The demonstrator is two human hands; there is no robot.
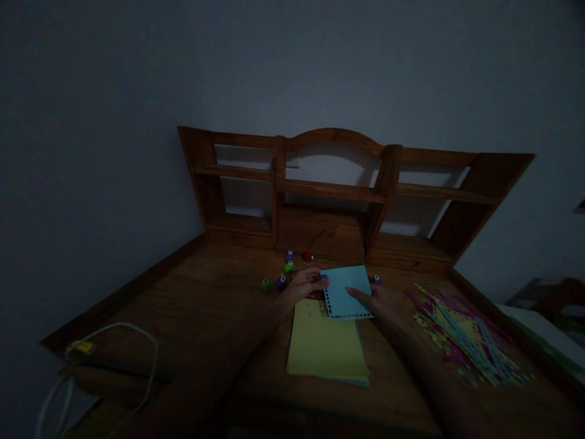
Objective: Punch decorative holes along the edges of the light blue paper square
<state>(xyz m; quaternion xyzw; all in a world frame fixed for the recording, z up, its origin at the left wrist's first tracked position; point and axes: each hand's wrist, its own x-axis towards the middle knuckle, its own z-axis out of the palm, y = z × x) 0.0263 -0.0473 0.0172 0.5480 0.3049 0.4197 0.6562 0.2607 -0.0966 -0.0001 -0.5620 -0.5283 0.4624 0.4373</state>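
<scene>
A light blue sheet of paper [348, 291] is raised above the desk, with a row of punched holes along its left and bottom edges. My right hand [375, 301] grips it at the right side, thumb on top. At the upper left edge of the sheet, my left hand [305, 285] is closed on a small purple paper punch [322, 278], largely covered by the fingers. Below both hands lies a stack of yellow paper [326, 347], with blue showing under its lower edge. Something red, partly hidden, sits beneath the blue sheet.
Left of my hands stand several small punches, including a green punch [265, 285] and a red punch [308, 256]. Another purple punch [376, 280] is at the right. Coloured paper strips [466, 335] lie heaped farther right. A wooden shelf [331, 190] backs the desk; a white cable [153, 347] loops at left.
</scene>
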